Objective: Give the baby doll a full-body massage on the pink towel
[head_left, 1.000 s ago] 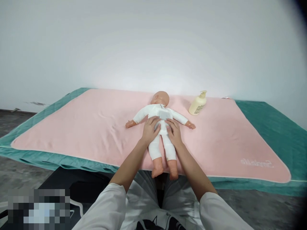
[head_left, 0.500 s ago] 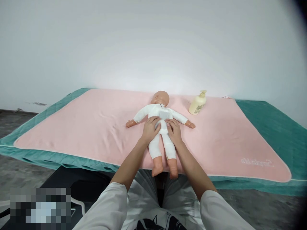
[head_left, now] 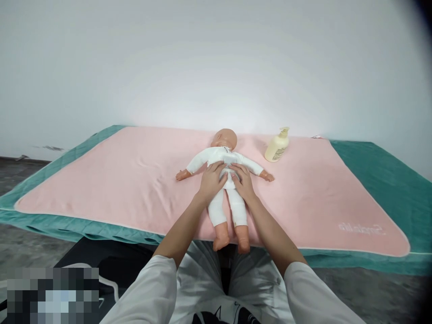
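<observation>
A baby doll [head_left: 217, 156] with a white cloth body lies on a pink mat [head_left: 135, 180], its bald head away from me and turned to the left. Its arms are spread and its feet hang at the mat's near edge. My left hand [head_left: 212, 179] rests flat on the left side of the doll's lower back, fingers stretched out. On the right side my right hand [head_left: 242, 181] lies likewise, fingers extended and thumb toward the middle. A pale panel [head_left: 230, 159] shows on the doll's back just beyond my fingertips. Neither hand grips anything.
A cream pump bottle [head_left: 277, 146] stands on the mat, right of the doll's head. Under the mat a green cover [head_left: 394, 171] drapes the bed, which meets a pale wall [head_left: 216, 58]. A black surface [head_left: 101, 258] and a blurred-out patch [head_left: 54, 294] sit at lower left.
My hands have slid slightly on the doll's back, the right thumb shifting inward. The doll and bottle stay in place; the view has shifted a little.
</observation>
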Motion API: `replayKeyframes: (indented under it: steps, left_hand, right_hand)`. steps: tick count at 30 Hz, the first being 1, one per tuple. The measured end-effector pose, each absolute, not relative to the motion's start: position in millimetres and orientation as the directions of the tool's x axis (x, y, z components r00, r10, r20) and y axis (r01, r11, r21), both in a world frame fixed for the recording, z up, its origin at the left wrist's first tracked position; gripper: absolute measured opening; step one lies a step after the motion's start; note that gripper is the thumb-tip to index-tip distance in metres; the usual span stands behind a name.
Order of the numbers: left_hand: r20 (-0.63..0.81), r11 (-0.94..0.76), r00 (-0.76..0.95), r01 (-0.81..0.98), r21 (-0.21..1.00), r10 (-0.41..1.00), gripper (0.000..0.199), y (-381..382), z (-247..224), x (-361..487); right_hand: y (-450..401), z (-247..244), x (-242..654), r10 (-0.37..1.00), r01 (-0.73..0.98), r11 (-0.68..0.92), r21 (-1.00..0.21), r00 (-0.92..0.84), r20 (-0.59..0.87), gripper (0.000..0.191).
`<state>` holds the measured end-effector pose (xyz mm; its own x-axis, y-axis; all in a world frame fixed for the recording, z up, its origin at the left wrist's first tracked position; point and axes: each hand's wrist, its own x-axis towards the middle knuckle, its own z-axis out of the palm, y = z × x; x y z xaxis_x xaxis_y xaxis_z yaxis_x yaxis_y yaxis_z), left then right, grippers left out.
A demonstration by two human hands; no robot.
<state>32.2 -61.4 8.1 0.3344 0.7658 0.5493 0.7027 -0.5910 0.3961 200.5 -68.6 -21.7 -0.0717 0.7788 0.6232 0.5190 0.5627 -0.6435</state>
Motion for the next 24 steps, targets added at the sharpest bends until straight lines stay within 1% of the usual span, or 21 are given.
replayKeyframes:
  steps: [4,7,18,24]
  left_hand:
    - [0.498,-0.576,0.362,0.719,0.389,0.788,0.04,-55,12,32]
    - [0.467,-0.564,0.373,0.731,0.384,0.801,0.042,-52,14,33]
    - [0.423,-0.536,0.375,0.757,0.373,0.825,0.038,-49,19,36]
    - [0.446,-0.552,0.374,0.74,0.384,0.813,0.034,-47,24,35]
  right_hand:
    - [-60,-19,202,0.784,0.444,0.597,-0.668,-0.146,0.604,0.036]
    - [-57,-19,203,0.787,0.423,0.602,-0.677,-0.169,0.593,0.039]
    - [-61,-11,203,0.824,0.429,0.557,-0.711,-0.177,0.539,0.036]
    - [-55,-6,204,0.828,0.391,0.551,-0.737,-0.147,0.541,0.03]
